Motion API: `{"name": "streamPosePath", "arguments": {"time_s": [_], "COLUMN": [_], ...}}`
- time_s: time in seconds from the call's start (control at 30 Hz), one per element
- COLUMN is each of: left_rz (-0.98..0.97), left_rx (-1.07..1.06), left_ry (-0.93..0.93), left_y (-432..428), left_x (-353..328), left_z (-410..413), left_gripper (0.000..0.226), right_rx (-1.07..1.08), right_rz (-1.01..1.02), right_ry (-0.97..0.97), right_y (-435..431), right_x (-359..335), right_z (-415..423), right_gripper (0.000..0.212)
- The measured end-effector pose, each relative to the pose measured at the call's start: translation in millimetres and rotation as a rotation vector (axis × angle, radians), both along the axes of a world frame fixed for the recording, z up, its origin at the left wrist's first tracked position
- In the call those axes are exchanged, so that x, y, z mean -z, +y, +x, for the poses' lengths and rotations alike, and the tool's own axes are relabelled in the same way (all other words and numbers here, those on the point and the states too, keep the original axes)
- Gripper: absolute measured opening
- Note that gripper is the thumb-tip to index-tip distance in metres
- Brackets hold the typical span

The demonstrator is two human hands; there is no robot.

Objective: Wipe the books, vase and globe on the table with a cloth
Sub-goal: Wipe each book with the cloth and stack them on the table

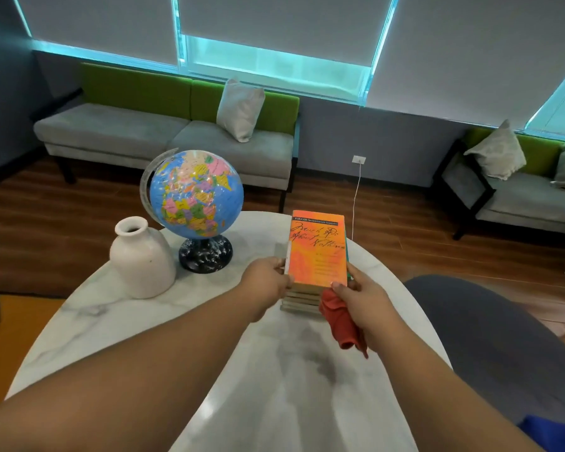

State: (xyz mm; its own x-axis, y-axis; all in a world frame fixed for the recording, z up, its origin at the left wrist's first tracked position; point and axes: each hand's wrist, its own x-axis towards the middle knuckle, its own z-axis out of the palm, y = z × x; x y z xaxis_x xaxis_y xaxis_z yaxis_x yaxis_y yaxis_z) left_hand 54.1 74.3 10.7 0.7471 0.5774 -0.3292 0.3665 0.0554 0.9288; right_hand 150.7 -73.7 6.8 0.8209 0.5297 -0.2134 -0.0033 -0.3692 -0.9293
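A stack of books [302, 300] stands on the white marble table [150, 324], topped by an orange paperback [318, 252]. My left hand [268, 282] grips the orange book's left edge. On the book's right near corner my right hand [361, 293] holds it with thumb and fingers, while a red cloth [341, 318] is bunched under that palm and hangs down. A white vase [141, 259] sits at the table's left, with a blue globe [196, 194] on a dark speckled base just behind and right of it.
A grey and green sofa [163, 132] with a pillow runs along the far wall under the blinds. A second sofa [529, 194] stands at the right. A white cable hangs from a wall socket [358, 159]. My grey-clad knee [490, 331] is beside the table's right edge.
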Motion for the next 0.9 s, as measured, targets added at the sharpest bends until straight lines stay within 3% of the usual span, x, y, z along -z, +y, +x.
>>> {"name": "streamPosePath", "arguments": {"time_s": [0.2,0.27,0.43,0.9], "left_rz": [0.071,0.099,0.199,0.231], "left_rx": [-0.026,-0.005,0.014,0.098], "left_ry": [0.114,0.171,0.243,0.275], "left_y": [16.5,17.5,13.4,15.6], "left_x": [5.9,14.6,35.6,33.7], "left_z": [39.5,42.5,39.8,41.1], "left_gripper": [0.028,0.022,0.034,0.045], "right_rx": [0.036,0.021,-0.005,-0.019], "right_rz": [-0.070,-0.198,-0.513,-0.561], "right_ry": [-0.056,-0.106,-0.257,-0.253], "right_y": [22.9,26.8,28.5,31.8], "right_x": [-3.5,5.0,26.5,27.6], "right_z": [32.9,36.4,33.0,38.2], "right_gripper": [0.036,0.038,0.050,0.051]}}
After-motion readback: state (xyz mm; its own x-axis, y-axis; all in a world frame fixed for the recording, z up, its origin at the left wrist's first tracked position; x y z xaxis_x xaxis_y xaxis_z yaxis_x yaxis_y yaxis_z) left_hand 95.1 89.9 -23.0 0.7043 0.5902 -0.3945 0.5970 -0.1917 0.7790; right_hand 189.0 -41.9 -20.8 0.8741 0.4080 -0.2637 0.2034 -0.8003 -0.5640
